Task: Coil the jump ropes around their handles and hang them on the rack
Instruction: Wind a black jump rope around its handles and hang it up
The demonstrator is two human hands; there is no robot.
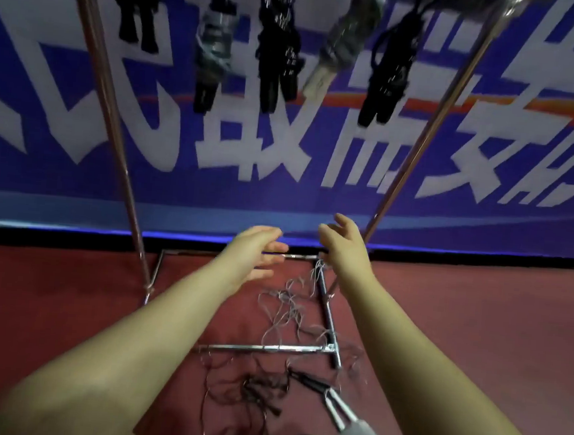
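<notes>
Left hand, right hand: both empty, fingers apart. Loose ropes tangled over rack base on floor; lifting likely snags, knots.

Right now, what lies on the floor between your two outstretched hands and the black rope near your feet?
In the head view, below the left hand and right hand, a tangled grey rope lies over the rack's base bars, before the black rope.
</notes>
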